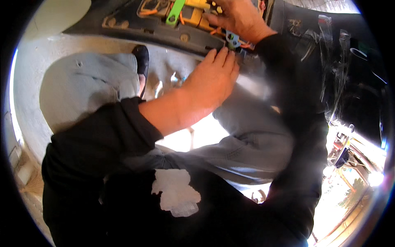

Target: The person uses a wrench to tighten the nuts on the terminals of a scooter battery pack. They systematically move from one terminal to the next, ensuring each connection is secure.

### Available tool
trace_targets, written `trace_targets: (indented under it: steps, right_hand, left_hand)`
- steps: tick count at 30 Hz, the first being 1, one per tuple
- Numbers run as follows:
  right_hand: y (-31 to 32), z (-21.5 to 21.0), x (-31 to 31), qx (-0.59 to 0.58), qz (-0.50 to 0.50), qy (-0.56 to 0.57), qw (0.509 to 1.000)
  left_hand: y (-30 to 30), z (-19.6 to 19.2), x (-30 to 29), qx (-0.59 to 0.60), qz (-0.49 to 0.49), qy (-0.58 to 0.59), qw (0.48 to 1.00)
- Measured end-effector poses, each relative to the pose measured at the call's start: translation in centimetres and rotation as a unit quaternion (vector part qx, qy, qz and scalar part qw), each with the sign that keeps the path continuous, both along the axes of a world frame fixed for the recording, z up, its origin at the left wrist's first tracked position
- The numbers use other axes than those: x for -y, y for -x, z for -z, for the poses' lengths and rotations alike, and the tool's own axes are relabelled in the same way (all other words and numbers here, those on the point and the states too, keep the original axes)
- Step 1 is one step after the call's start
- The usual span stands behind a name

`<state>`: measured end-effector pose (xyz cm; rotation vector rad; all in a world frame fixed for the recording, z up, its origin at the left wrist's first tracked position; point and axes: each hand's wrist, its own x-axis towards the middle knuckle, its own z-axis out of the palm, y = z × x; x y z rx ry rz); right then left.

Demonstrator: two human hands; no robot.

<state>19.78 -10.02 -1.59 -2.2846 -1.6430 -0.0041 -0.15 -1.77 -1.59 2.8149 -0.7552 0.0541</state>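
Note:
A long dark plastic housing (160,39) lies across the top of the view, with its inside facing up. Yellow block-like parts (191,17) with orange wires and a bright green strip (176,11) sit in it. Over its right end is my right hand (242,19), thumb and fingers curled in by the yellow parts; whatever they hold is hidden. My left hand (212,78) reaches up to the near edge, fingers extended and fingertips touching there, the thumb out of sight. Just beyond those fingertips is a small blue-grey bracket with holes (233,39).
My legs in grey trousers (251,144) are bent beneath the arms, with a dark shoe (141,59) at the left. Clear plastic wrap (327,45) hangs over a black surface at the right. Cluttered items (343,152) stand in bright light at lower right.

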Motion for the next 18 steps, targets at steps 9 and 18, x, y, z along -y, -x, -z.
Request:
trace_targets:
  steps: [9, 18]
  right_hand:
    - [0.4, 0.7, 0.2, -0.029, 0.005, -0.001, 1.0]
    - [1.2, 0.7, 0.0, -0.02, 0.042, 0.017, 0.999]
  left_hand:
    - [-0.4, -0.2, 0.0, -0.003, 0.009, 0.011, 1.0]
    - [-0.3, 0.2, -0.1, -0.013, 0.013, 0.05, 0.999]
